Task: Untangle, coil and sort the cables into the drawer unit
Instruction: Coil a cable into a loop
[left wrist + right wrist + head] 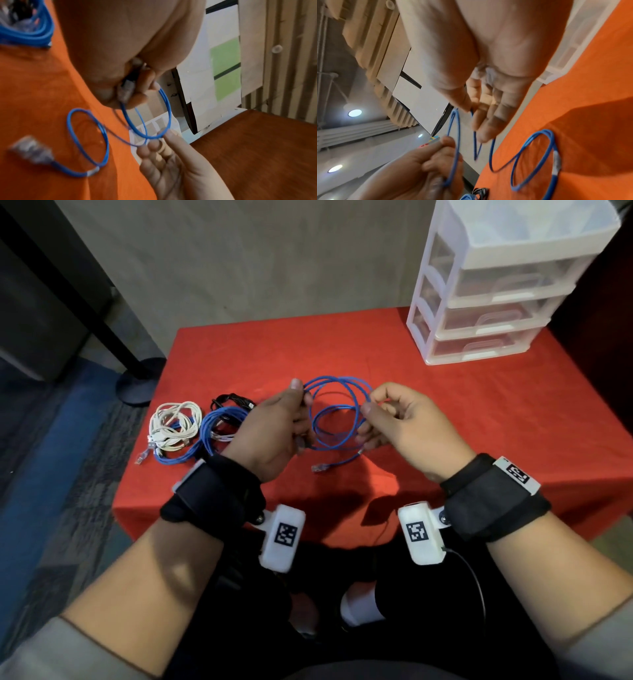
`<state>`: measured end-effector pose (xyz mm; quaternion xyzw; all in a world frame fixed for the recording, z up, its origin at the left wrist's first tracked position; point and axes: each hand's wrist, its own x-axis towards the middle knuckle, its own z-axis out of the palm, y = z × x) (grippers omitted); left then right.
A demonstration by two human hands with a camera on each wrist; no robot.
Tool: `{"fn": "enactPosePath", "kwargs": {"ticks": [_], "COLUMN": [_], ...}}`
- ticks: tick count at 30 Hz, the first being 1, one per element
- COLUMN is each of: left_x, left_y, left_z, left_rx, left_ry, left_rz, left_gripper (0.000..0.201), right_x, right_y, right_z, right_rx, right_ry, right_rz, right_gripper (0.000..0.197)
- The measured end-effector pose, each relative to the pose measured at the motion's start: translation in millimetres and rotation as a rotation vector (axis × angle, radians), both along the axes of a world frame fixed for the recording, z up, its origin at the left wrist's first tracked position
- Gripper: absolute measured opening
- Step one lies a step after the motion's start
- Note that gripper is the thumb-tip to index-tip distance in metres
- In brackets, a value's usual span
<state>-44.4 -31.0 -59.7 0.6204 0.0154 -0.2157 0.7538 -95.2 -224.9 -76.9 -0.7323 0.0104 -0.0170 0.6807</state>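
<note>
A thin blue network cable (337, 412) hangs in several loops between both hands above the red tablecloth (445, 412). My left hand (281, 426) grips the loops on their left side, with one plug held in its curled fingers (137, 94). My right hand (387, 419) pinches the loops' right side between thumb and fingers (481, 121). The cable's free clear plug (318, 468) lies on the cloth below the loops. The white drawer unit (496, 289) stands at the back right, its clear drawers closed.
Left of my hands lies a pile: a white cable bundle (174, 422), a thicker blue cable coil (219, 429) and a black cable (233, 400). A black stand base (137, 385) sits on the floor beyond the table's left edge.
</note>
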Motion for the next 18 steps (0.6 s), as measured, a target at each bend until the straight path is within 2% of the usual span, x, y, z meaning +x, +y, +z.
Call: {"fn": "enactPosePath", "kwargs": {"ticks": [3,7,12,13,15,17,18], "left_x": [-4.8,-5.1,3.0,3.1,1.8,-0.4,-1.2], "left_y": [-9.5,-18.7,-16.8,-16.6,-16.5,-15.8,-15.1], "left_z": [-12.3,-3.9,-0.7,-1.4,-0.9,0.5,1.1], "left_rx": [0.081,-0.045,-0.015,-0.015,-0.012,-0.014,-0.012], "left_ry": [0.067,0.169,0.095,0.062,-0.010,-0.072,-0.100], "left_rz": [0.091,0.171,0.209,0.208,0.196,0.160,0.136], "left_gripper": [0.039,0.037,0.038,0.039,0.038,0.038,0.038], "right_x": [-0.6,-6.9,-14.0,-13.8,-10.3,-6.3,-5.5], "right_y": [9.6,20.6,15.0,13.1,8.7,2.9,1.5], "right_z": [-3.1,-7.7,-7.4,-6.2,-7.1,-8.5,-9.4], "right_rx": [0.094,0.153,-0.043,-0.066,-0.029,0.087,0.148], "right_ry": [-0.081,-0.044,-0.054,-0.086,-0.114,-0.008,0.077], "right_rz": [-0.037,-0.019,0.076,0.040,-0.141,-0.279,-0.251], "right_gripper": [0.010,0.014,0.009,0.009,0.010,0.020,0.023]}}
